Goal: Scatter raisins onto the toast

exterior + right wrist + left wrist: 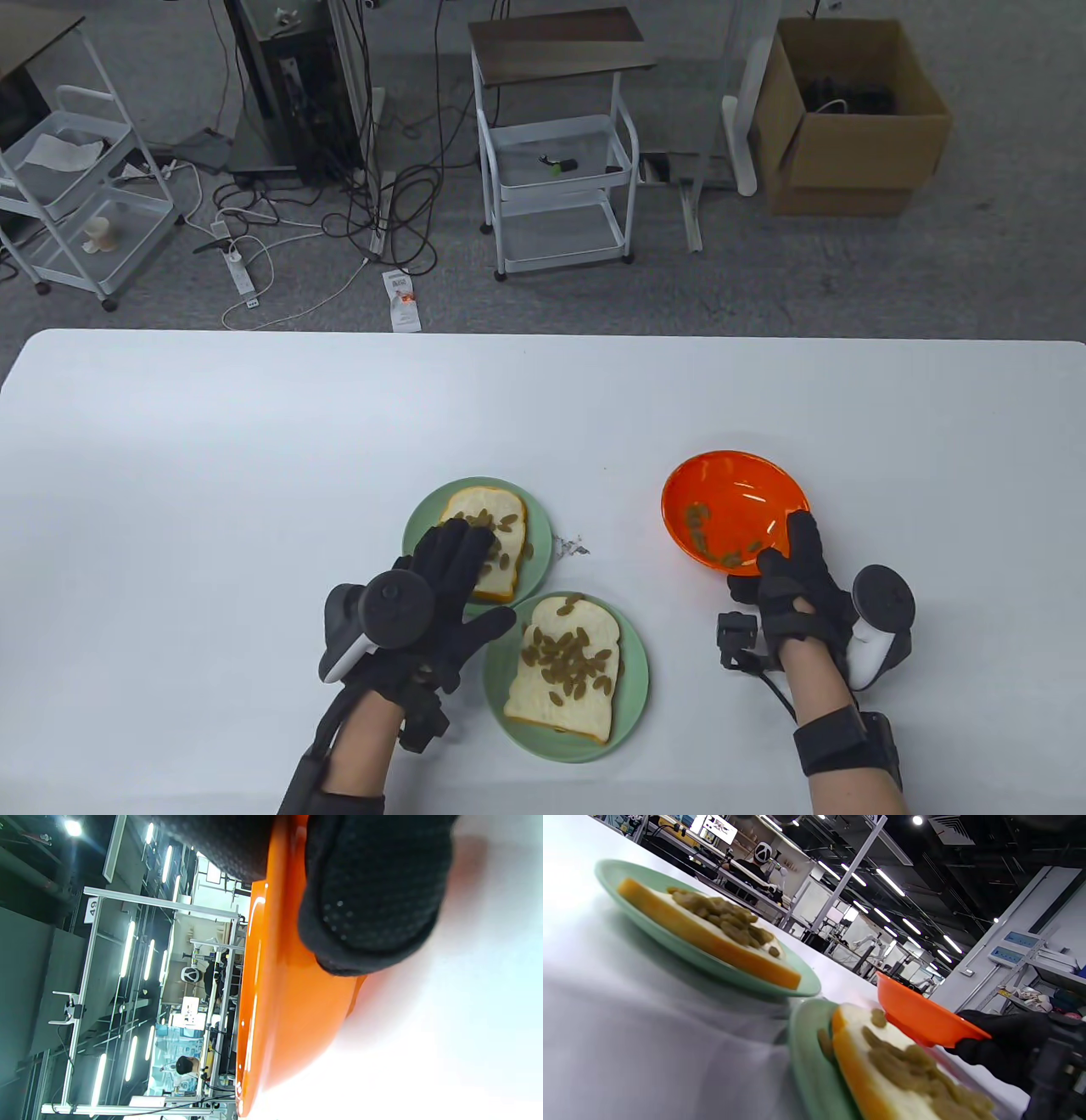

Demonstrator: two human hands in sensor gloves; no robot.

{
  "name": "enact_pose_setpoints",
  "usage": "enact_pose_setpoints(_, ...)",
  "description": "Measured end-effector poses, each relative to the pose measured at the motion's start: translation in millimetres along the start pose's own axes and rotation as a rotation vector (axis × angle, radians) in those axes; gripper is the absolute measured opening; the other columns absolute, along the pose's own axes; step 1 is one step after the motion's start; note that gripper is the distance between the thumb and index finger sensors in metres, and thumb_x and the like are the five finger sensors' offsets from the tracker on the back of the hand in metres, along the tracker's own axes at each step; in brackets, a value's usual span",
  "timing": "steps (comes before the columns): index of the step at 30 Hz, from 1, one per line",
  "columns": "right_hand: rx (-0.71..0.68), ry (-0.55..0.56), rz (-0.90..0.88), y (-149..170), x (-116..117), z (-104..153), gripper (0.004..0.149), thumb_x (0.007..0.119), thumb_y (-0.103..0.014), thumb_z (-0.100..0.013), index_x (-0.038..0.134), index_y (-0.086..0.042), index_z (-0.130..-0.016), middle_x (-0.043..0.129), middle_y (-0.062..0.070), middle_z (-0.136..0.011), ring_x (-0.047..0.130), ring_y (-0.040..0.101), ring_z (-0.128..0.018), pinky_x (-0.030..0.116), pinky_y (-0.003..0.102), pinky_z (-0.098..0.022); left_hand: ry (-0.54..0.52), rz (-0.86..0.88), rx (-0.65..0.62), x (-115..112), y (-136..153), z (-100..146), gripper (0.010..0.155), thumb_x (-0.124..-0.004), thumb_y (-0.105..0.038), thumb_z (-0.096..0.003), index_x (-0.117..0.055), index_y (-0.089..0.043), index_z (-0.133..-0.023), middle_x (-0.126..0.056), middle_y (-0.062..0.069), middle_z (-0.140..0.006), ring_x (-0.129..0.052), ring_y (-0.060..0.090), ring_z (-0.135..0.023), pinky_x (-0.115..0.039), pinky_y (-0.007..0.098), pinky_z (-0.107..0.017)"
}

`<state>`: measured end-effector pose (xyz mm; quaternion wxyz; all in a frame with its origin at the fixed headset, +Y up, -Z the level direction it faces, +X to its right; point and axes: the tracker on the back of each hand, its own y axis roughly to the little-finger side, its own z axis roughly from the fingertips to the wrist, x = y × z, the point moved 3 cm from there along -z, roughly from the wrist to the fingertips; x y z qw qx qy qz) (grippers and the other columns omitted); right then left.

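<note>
**Table view: left hand flat over far toast, right hand on tilted raisin bowl**

Table view, left to right. Left hand [441, 594] comes in from the bottom edge, palm down, fingers spread and straight. Fingertips lie over the near left corner of the far toast [490, 543], nothing gripped, left grip apart. Can't tell whether the fingers touch the bread or hang just above it. That slice sits on the far green plate [422, 519], loose raisins across its top.

Just right of and nearer than it, the near green plate [628, 679] touches or almost touches the far one. The near toast [564, 671] on it carries a denser cluster of raisins [570, 658] in the middle, a few more at its far edge. Left thumb points toward this plate's left rim.

A small dark smudge [570, 546] marks the white surface [254, 441] just right of the far plate.

Further right, well apart from both plates, the orange bowl [734, 507] is tilted, open side facing the camera. A few raisins lie low along its left inner wall and near rim. Right hand [793, 586] holds it at the near right rim: thumb on the inside, fingers along the outside. Right grip is clamped on the bowl.

Left wrist view: both slices seen edge-on, orange crust visible, bowl and right-hand fingers behind the nearer one. Right wrist view: gloved fingers wrapped over the bowl wall, bowl base close to the surface.
</note>
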<state>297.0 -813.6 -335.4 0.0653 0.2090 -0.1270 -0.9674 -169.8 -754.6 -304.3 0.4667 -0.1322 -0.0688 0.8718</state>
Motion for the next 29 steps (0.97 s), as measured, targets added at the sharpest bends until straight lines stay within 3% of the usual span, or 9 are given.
enact_pose_setpoints(3, -0.023, -0.046, 0.126, -4.0, 0.8, 0.3, 0.074, 0.08, -0.029, -0.052, 0.041, -0.009, -0.111, 0.036, 0.045, -0.104, 0.093, 0.057, -0.053, 0.088, 0.049, -0.036, 0.033, -0.022, 0.004, -2.6, 7.2, 0.1, 0.095, -0.058, -0.086, -0.0383, -0.032, -0.042, -0.118, -0.028, 0.002, -0.128, -0.032, 0.035, -0.121, -0.035, 0.069, -0.082)
enact_pose_setpoints(6, -0.115, 0.001, 0.316, -21.6, -1.3, 11.0, 0.078, 0.079, -0.038, -0.054, 0.037, -0.007, -0.112, 0.023, 0.043, -0.106, 0.066, 0.07, -0.073, 0.067, 0.067, -0.05, 0.033, -0.052, 0.01, -1.4, 12.4, 0.7, 0.094, -0.058, -0.086, -0.0382, -0.032, -0.043, -0.118, -0.028, 0.002, -0.128, -0.032, 0.035, -0.121, -0.036, 0.069, -0.082)
enact_pose_setpoints(8, -0.219, 0.088, 0.502, -41.5, -1.5, 25.4, 0.08, 0.077, -0.044, -0.054, 0.037, -0.007, -0.112, 0.02, 0.041, -0.108, 0.048, 0.069, -0.084, 0.055, 0.071, -0.055, 0.038, -0.046, 0.017, -0.6, 15.6, 0.9, 0.093, -0.058, -0.086, -0.0386, -0.033, -0.043, -0.117, -0.028, 0.002, -0.128, -0.032, 0.035, -0.121, -0.036, 0.069, -0.082)
enact_pose_setpoints(11, -0.457, 0.135, 0.544, -67.4, 9.7, 49.5, 0.079, 0.076, -0.047, -0.054, 0.04, -0.008, -0.112, 0.024, 0.04, -0.108, 0.042, 0.069, -0.087, 0.049, 0.072, -0.057, 0.041, -0.029, 0.015, -0.5, 17.0, 0.7, 0.093, -0.058, -0.086, -0.0385, -0.033, -0.043, -0.117, -0.028, 0.003, -0.128, -0.032, 0.036, -0.121, -0.036, 0.069, -0.082)
enact_pose_setpoints(14, -0.646, -0.045, 0.519, -79.3, 37.1, 68.9, 0.08, 0.076, -0.055, -0.053, 0.045, -0.012, -0.113, 0.036, 0.036, -0.111, 0.046, 0.066, -0.092, 0.05, 0.073, -0.059, 0.044, -0.033, 0.005, -1.3, 16.0, 0.9, 0.092, -0.058, -0.086, -0.0382, -0.034, -0.045, -0.117, -0.027, 0.002, -0.128, -0.031, 0.035, -0.121, -0.035, 0.07, -0.082)
enact_pose_setpoints(16, -0.811, -0.312, 0.454, -81.4, 68.6, 84.2, 0.085, 0.075, -0.062, -0.051, 0.041, -0.018, -0.115, 0.033, 0.034, -0.115, 0.039, 0.063, -0.098, 0.044, 0.075, -0.061, 0.06, -0.031, -0.009, -3.4, 13.3, 0.7, 0.093, -0.057, -0.087, -0.0379, -0.032, -0.045, -0.117, -0.024, 0.002, -0.128, -0.029, 0.036, -0.121, -0.034, 0.071, -0.081)
enact_pose_setpoints(20, -0.812, -0.642, 0.46, -70.7, 101.5, 97.5, 0.09, 0.071, -0.068, -0.05, 0.025, -0.028, -0.116, 0.016, 0.026, -0.119, 0.02, 0.061, -0.102, 0.027, 0.079, -0.061, 0.085, -0.025, -0.029, -6.1, 9.8, 0.8, 0.096, -0.055, -0.089, -0.0368, -0.023, -0.047, -0.117, -0.015, 0.002, -0.127, -0.024, 0.037, -0.121, -0.033, 0.074, -0.079)
enact_pose_setpoints(24, -0.803, -0.739, 0.447, -61.5, 112.5, 101.6, 0.092, 0.07, -0.071, -0.05, 0.022, -0.027, -0.115, 0.015, 0.026, -0.119, 0.02, 0.062, -0.102, 0.026, 0.078, -0.06, 0.107, -0.028, -0.028, -9.0, 9.8, 0.6, 0.099, -0.055, -0.09, -0.0364, -0.018, -0.046, -0.117, -0.011, 0.002, -0.126, -0.022, 0.039, -0.12, -0.033, 0.075, -0.078)
enact_pose_setpoints(29, -0.799, -0.74, 0.436, -60.0, 111.0, 99.9, 0.093, 0.069, -0.071, -0.05, 0.021, -0.025, -0.115, 0.017, 0.027, -0.119, 0.021, 0.061, -0.102, 0.025, 0.077, -0.061, 0.106, -0.029, -0.022, -8.3, 9.4, 1.1, 0.098, -0.055, -0.089, -0.0368, -0.019, -0.045, -0.117, -0.011, 0.002, -0.127, -0.022, 0.039, -0.12, -0.034, 0.075, -0.078)
